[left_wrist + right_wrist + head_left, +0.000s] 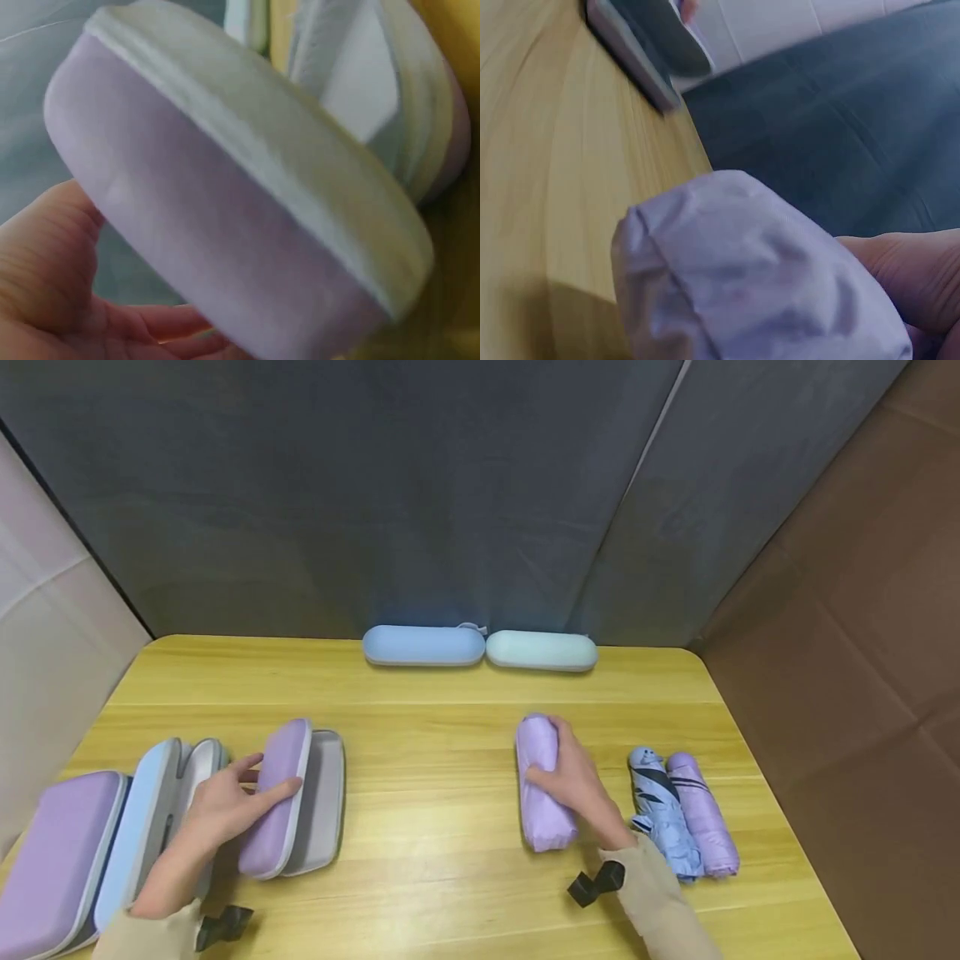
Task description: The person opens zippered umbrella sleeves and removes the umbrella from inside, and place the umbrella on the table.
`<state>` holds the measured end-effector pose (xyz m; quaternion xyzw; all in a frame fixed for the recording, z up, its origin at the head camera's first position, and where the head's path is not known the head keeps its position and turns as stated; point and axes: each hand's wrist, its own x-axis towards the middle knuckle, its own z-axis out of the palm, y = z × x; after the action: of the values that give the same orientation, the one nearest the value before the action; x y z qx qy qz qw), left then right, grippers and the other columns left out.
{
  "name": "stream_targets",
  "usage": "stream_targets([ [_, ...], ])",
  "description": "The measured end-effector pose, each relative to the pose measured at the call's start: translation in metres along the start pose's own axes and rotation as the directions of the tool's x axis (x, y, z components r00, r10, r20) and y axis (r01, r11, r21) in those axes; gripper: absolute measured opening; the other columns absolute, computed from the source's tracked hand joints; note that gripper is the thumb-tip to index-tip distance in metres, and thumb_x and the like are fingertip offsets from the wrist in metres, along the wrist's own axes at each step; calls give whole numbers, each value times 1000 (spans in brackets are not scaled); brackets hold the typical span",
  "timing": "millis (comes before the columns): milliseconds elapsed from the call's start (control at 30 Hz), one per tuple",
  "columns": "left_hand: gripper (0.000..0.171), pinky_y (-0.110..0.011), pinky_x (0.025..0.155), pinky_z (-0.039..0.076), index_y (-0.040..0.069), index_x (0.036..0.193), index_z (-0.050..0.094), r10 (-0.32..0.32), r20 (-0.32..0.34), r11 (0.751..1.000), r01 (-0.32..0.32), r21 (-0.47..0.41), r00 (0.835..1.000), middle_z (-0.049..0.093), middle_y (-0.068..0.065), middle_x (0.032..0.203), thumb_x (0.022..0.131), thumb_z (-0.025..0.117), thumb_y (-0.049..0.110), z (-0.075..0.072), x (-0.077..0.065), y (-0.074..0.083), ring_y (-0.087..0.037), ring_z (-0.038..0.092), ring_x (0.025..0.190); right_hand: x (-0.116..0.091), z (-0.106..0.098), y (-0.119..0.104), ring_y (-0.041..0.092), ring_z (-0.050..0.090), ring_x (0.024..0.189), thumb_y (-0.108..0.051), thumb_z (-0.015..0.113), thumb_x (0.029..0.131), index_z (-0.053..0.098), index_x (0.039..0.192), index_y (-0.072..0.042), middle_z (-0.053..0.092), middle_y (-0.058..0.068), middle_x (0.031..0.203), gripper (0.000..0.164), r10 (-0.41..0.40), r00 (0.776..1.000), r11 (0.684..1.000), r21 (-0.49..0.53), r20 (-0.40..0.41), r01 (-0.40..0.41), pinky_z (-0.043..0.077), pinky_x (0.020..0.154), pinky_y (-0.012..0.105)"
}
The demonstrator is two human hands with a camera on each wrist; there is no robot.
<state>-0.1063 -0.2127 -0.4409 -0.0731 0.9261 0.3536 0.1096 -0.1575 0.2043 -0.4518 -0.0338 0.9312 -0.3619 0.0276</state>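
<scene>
My left hand [221, 802] grips the purple lid of a zip case [276, 802], thumb on the rim side and fingers behind it. The lid stands tilted up, showing the case's grey inside [321, 802]. In the left wrist view the purple case lid [195, 195] fills the middle, with the hand below it. My right hand [573, 772] holds a folded purple umbrella [542, 785] by its side, over the middle right of the table. In the right wrist view the end of the umbrella [742, 277] is close up, partly hiding the fingers.
At the left stand a larger-looking purple case [63, 860] and a light blue case [135, 835]. A blue capsule case [423, 645] and a mint one [542, 650] lie along the back edge. Two folded umbrellas, patterned blue [663, 814] and purple [703, 814], lie at the right.
</scene>
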Motion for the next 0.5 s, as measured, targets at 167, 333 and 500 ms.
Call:
stream_targets([
  [167, 93, -53, 68, 50, -27, 127, 31, 60, -100, 983, -42, 177, 993, 49, -45, 109, 81, 66, 46, -4, -5, -8, -53, 55, 90, -8, -13, 25, 40, 54, 104, -17, 71, 72, 29, 143, -3, 49, 26, 129, 84, 30, 999, 995, -91, -35, -33, 48, 82, 52],
  [333, 99, -57, 60, 46, -27, 127, 30, 63, -156, 961, -17, 277, 986, 44, -48, 104, 75, 72, 47, 0, -10, -10, -56, 53, 81, -15, -23, 43, 42, 51, 110, -17, 69, 72, 31, 142, -1, 47, 27, 131, 81, 27, 997, 984, -171, -69, -39, 44, 87, 55],
  [500, 88, -52, 49, 43, -25, 121, 36, 50, -240, 952, 27, 306, 969, 44, -42, 90, 71, 75, 36, 5, -12, -9, -49, 53, 67, -21, -33, 56, 44, 49, 113, -18, 68, 74, 32, 141, 0, 46, 27, 132, 78, 30, 996, 975, -217, -89, -48, 43, 86, 57],
])
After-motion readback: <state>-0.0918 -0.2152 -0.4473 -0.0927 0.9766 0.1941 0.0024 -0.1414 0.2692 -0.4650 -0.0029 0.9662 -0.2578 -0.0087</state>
